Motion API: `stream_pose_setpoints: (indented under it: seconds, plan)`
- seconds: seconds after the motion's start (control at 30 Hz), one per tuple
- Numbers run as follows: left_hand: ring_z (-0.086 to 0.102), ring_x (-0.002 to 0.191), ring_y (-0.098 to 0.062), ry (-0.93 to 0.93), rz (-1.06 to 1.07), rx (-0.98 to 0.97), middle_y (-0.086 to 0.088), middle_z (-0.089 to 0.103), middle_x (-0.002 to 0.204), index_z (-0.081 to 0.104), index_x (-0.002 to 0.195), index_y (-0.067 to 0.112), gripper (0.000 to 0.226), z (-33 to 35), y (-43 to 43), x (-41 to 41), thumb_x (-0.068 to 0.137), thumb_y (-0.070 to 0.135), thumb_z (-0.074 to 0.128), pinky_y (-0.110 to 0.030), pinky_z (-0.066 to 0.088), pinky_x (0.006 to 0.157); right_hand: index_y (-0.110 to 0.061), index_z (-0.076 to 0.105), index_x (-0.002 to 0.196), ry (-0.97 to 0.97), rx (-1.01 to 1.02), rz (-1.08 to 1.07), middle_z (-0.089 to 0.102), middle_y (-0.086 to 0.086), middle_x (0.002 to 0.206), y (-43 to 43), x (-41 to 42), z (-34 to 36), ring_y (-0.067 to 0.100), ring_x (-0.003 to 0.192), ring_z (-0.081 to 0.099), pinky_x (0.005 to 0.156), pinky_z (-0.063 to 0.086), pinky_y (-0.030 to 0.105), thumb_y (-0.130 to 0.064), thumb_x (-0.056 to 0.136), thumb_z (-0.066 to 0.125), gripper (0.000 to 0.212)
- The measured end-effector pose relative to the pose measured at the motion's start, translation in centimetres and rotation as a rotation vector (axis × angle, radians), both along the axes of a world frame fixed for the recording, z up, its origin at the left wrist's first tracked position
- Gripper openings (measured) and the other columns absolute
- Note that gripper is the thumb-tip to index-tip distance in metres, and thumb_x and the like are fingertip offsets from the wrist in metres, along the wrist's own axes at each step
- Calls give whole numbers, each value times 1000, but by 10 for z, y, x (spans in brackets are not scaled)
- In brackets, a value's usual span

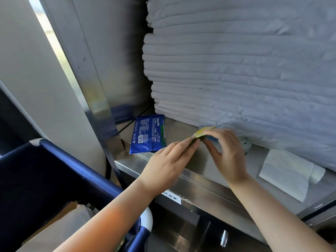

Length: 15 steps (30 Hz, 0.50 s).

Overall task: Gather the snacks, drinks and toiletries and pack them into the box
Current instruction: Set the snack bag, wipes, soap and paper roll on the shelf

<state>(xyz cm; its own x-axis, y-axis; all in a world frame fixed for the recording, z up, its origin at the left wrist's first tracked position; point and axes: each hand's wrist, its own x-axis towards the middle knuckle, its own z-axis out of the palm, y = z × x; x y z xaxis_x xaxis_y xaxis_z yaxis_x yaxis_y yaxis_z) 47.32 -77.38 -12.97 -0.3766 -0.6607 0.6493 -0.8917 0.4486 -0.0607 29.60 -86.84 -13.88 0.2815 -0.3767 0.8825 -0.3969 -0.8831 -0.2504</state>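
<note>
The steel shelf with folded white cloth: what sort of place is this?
Likely a hotel linen store: a tall stack of folded white sheets on a steel shelf, with a blue fabric cart beside it.
</note>
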Motion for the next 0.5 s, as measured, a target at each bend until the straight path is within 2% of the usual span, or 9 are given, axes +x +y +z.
stream_pose_setpoints:
  seconds: [0.17, 0.23, 0.3, 0.43, 0.5]
  plan:
    - [50, 107, -20, 71, 69, 8, -11, 37, 132, 22, 145, 6, 57, -1, 4, -1, 91, 1, 38, -28, 47, 82, -1, 54, 118, 6, 68, 18, 54, 10, 126, -3, 4, -5, 16, 122, 48, 104, 37, 28, -16, 87, 67, 38]
    - [50, 115, -24, 26, 156, 49, -16, 42, 137, 6, 148, 4, 63, -6, 5, 4, 93, 3, 38, -30, 49, 88, -2, 47, 126, 79, 163, 33, 46, 10, 136, -4, 5, -10, 16, 131, 40, 109, 32, 28, -24, 86, 67, 50]
    - [48, 120, -28, -60, 227, 91, -17, 44, 140, -7, 146, 1, 67, -9, 8, 7, 97, 6, 38, -32, 49, 92, -5, 39, 134, 196, 151, 32, 36, 9, 145, -7, 7, -16, 16, 137, 32, 114, 26, 27, -34, 83, 68, 65]
    - [48, 121, -30, -110, 280, 86, -18, 48, 137, 11, 139, -3, 58, -8, 14, 9, 94, 6, 47, -30, 43, 98, -15, 16, 148, 405, 33, 44, 11, 6, 156, -14, 15, -27, 24, 144, 15, 118, 16, 39, -50, 74, 71, 98]
    - [40, 130, -24, -80, 300, 98, -13, 45, 142, 15, 139, 0, 50, -6, 15, 10, 98, 10, 42, -26, 35, 105, -18, 7, 150, 437, 15, 45, 7, 7, 157, -17, 21, -29, 26, 145, 11, 117, 15, 43, -54, 72, 71, 107]
